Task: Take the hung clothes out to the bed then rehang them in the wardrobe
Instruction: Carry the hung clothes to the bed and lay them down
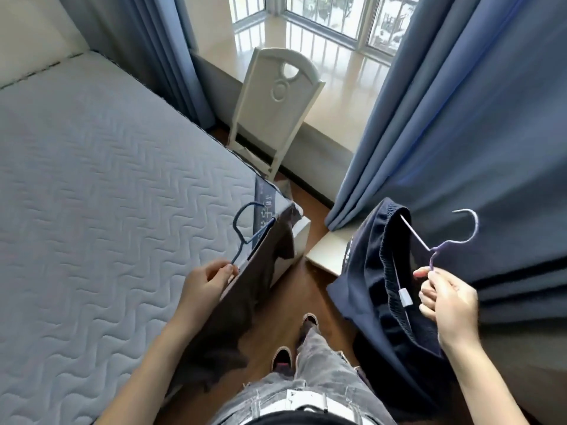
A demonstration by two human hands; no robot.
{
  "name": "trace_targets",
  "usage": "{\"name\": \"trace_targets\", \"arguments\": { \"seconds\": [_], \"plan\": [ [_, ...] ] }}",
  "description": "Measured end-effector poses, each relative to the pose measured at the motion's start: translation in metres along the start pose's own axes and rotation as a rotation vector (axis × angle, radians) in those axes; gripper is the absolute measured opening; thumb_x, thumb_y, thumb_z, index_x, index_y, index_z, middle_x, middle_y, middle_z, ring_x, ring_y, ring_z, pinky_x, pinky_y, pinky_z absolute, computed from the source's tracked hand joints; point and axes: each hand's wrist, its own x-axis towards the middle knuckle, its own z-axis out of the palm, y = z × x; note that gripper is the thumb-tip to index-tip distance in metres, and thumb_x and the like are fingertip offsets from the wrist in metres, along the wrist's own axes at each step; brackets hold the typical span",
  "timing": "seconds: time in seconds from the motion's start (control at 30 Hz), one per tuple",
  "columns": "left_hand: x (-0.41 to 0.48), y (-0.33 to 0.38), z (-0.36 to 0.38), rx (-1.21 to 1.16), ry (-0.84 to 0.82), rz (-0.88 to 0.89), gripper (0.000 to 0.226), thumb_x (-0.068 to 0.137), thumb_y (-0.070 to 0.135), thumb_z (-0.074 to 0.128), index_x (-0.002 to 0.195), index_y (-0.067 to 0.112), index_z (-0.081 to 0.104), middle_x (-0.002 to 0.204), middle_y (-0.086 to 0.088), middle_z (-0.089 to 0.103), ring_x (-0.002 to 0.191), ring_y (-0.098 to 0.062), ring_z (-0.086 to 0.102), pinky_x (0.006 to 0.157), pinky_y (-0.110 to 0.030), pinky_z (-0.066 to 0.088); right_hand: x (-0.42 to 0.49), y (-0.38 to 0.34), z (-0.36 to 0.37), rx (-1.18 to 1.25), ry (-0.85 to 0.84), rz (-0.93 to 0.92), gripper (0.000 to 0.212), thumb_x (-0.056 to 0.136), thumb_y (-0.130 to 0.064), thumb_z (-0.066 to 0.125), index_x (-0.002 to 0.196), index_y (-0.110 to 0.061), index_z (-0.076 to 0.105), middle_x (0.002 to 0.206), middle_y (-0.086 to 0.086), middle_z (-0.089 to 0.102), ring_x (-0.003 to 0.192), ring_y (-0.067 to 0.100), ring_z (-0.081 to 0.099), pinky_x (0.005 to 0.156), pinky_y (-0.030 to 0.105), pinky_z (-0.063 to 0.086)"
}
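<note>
Navy garment (368, 271) half-hides lilac hanger (431, 250) — right hand (448, 297) pinches it.

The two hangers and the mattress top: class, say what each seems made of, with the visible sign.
Purple hanger: seemingly coated wire, thin and bent. Blue hanger: likely the same. Mattress: quilted grey fabric, matte, stitched zigzags.

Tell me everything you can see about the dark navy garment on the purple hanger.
The navy garment looks like soft knit with a gathered elastic waistband, open toward the camera, and white print on its side, too blurred to read. A white clip sits at the waistband on a pale purple hanger, which the right hand pinches below the hook. It hangs in the air over the wooden floor, before the blue curtain, not touching the bed.
</note>
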Motion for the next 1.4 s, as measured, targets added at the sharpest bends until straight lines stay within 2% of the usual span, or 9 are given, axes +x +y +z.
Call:
{"name": "trace_targets", "arguments": {
  "seconds": [0.1,0.2,0.47,0.6,0.83,1.07,1.23,1.4],
  "plan": [
    [0.04,0.025,0.0,0.006,0.067,0.049,0.018,0.088,0.028,0.05,0.078,0.023,0.064,0.043,0.009,0.047,0.041,-0.005,0.04,0.05,-0.027,0.028,0.043,-0.016,0.021,-0.014,-0.057,0.023,0.025,0.095,-0.001,0.04,0.08,-0.004,0.059,0.044,-0.012,0.027,0.036,0.001,0.018,0.039,0.009,0.014],
    [0.077,0.044,-0.004,-0.034,0.13,0.063,0.02,0.084,0.03,0.049,0.075,0.02,0.065,0.044,0.005,0.04,0.042,-0.008,0.034,0.046,-0.024,0.027,0.079,-0.028,0.039,-0.017,-0.107,0.029,0.025,0.095,-0.001,0.04,0.08,-0.001,0.059,0.044,-0.011,0.028,0.036,0.001,0.019,0.039,0.01,0.013],
    [0.172,0.054,-0.034,-0.17,0.211,-0.02,0.024,0.085,0.028,0.051,0.069,0.016,0.064,0.043,0.009,0.036,0.038,-0.007,0.03,0.042,-0.018,0.024,0.133,-0.047,0.093,-0.088,-0.16,0.037,0.026,0.096,-0.001,0.04,0.08,-0.001,0.06,0.045,-0.01,0.029,0.037,0.002,0.021,0.04,0.011,0.015],
    [0.218,0.045,-0.068,-0.192,0.237,-0.032,0.025,0.092,0.015,0.052,0.07,0.014,0.063,0.041,0.009,0.037,0.035,-0.004,0.03,0.039,-0.014,0.023,0.137,-0.048,0.129,-0.107,-0.15,0.043,0.025,0.096,-0.001,0.041,0.081,-0.001,0.06,0.046,-0.01,0.03,0.037,0.002,0.022,0.039,0.011,0.016],
    [0.318,0.001,-0.154,-0.227,0.183,-0.034,0.026,0.092,0.016,0.051,0.07,0.012,0.065,0.043,0.011,0.037,0.034,-0.004,0.03,0.04,-0.014,0.023,0.125,-0.043,0.206,-0.133,-0.054,0.054,0.024,0.096,0.0,0.04,0.084,0.001,0.061,0.044,-0.011,0.03,0.035,0.001,0.021,0.041,0.012,0.014],
    [0.433,-0.063,-0.232,-0.275,0.166,-0.092,0.027,0.09,0.017,0.051,0.067,0.014,0.064,0.04,0.011,0.036,0.033,-0.004,0.028,0.038,-0.012,0.022,0.128,-0.039,0.315,-0.095,0.079,0.067,0.025,0.097,-0.001,0.038,0.083,0.001,0.058,0.04,-0.014,0.03,0.032,-0.001,0.021,0.039,0.011,0.013],
    [0.5,-0.109,-0.264,-0.22,0.195,-0.104,0.029,0.091,0.011,0.05,0.066,0.012,0.063,0.036,0.01,0.038,0.032,-0.004,0.031,0.037,-0.013,0.023,0.144,-0.02,0.396,-0.023,0.108,0.086,0.021,0.096,-0.004,0.041,0.083,0.002,0.057,0.04,-0.014,0.028,0.031,-0.001,0.02,0.038,0.01,0.013],
    [0.56,-0.157,-0.277,-0.192,0.256,-0.146,0.023,0.089,0.007,0.051,0.071,0.003,0.066,0.034,0.01,0.04,0.033,-0.004,0.034,0.045,-0.021,0.025,0.164,0.005,0.474,0.02,0.134,0.112,0.026,0.097,-0.004,0.04,0.077,-0.004,0.056,0.039,-0.014,0.027,0.03,-0.001,0.019,0.038,0.011,0.01]
  ]
}}
